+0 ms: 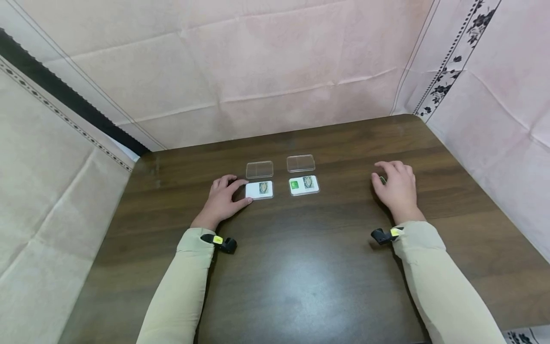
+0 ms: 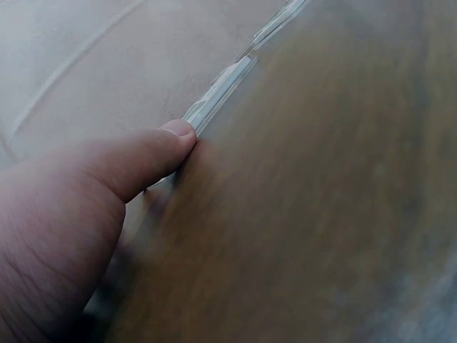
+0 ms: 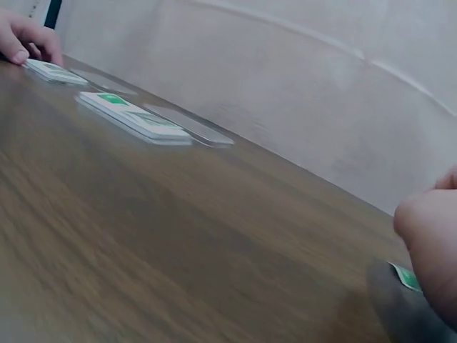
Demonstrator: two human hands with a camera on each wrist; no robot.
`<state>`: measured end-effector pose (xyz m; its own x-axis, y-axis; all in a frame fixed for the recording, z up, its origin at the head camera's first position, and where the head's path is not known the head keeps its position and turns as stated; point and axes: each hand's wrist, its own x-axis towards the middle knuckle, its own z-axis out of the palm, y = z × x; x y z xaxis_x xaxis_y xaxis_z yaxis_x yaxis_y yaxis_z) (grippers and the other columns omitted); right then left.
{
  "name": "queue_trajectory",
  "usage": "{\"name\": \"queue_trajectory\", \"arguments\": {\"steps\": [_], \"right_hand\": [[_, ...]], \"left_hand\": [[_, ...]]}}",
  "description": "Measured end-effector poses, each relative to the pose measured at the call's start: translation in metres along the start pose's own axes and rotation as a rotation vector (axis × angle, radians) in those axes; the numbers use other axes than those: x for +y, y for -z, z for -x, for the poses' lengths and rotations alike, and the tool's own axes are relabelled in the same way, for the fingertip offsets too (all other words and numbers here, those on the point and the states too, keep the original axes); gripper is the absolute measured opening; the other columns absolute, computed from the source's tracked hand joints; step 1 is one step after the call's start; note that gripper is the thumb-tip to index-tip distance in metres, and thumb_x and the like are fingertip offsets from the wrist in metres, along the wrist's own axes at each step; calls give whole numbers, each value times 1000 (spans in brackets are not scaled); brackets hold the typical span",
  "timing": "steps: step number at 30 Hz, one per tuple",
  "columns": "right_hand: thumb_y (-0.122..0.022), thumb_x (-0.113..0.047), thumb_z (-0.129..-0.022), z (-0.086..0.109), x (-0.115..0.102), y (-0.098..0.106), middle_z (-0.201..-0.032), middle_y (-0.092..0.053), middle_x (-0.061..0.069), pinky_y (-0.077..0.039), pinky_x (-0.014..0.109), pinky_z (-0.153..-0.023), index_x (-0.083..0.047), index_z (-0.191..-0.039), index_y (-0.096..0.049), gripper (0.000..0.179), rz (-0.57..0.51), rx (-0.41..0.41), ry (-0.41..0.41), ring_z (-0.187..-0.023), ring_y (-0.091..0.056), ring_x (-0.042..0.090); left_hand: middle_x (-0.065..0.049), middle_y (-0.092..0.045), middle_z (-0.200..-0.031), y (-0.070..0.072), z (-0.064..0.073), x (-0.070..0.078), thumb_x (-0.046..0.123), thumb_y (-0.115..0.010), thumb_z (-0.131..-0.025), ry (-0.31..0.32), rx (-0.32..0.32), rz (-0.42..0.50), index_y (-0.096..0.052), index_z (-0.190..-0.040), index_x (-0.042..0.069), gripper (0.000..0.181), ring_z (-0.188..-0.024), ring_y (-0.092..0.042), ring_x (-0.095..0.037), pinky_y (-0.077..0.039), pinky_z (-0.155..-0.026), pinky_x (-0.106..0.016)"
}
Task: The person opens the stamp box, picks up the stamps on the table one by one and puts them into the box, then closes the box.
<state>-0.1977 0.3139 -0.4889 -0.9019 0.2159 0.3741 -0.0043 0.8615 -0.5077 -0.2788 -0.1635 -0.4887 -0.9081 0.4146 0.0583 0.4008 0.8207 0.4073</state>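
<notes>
While reaching across a brown wooden desk (image 1: 309,286), pinches the left end of a flat white case (image 1: 259,190) with the left hand (image 1: 218,203), setting the thumb against the near edge. Shows a blank field on the left of that case and an oval picture on the right. Holds the right hand (image 1: 397,186) well apart, with fingers bent over a small green card (image 3: 405,277); partly blocks the view of it, so cannot tell whether gripped or merely covered. Has, near the pinched case and to its right, a second case (image 1: 304,185) bearing a green square and a similar picture. Has a clear left lid (image 1: 259,169) and a clear right lid (image 1: 301,163) lying just beyond the two cases. Wears black wrist cameras (image 1: 223,243) at the pale sleeves (image 1: 178,291). Faces pale cloth (image 1: 279,71) hanging beyond the far edge, with a dark floral border (image 1: 460,59) at the right.
</notes>
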Motion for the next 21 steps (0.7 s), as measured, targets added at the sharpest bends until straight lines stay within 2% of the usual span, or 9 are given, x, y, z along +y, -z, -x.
{"name": "queue_trajectory", "arguments": {"steps": [4,8,17,21], "right_hand": [[-61,-27,-98,6,9,7,-132,-51,26,-25,62,-105,-5,-133,-58,41,7,-68,-54,-121,-39,50],[-62,-30,-96,8,10,9,-134,-50,27,-26,63,-102,-4,-135,-56,47,31,-120,-73,-120,-38,51],[-61,-24,-96,8,8,10,-118,-56,25,-28,62,-97,-1,-132,-57,43,39,-130,-69,-113,-42,48],[-61,-23,-97,7,7,10,-117,-57,25,-28,63,-97,-1,-133,-57,42,37,-138,-76,-114,-41,49]], "left_hand": [[-14,-33,-155,-1,0,0,56,-66,-92,6,-2,-4,-54,-144,28,60,-140,-25,-38,-25,-112,-60],[-14,-33,-155,-1,-1,-1,56,-65,-92,3,-1,-11,-54,-144,28,61,-140,-25,-39,-25,-112,-60],[-14,-33,-156,-1,-1,-1,56,-66,-92,7,-3,-5,-54,-145,27,61,-141,-25,-39,-25,-112,-60],[-14,-33,-156,-1,-1,-1,56,-66,-92,7,2,-1,-54,-144,27,61,-140,-25,-39,-26,-112,-60]]}}
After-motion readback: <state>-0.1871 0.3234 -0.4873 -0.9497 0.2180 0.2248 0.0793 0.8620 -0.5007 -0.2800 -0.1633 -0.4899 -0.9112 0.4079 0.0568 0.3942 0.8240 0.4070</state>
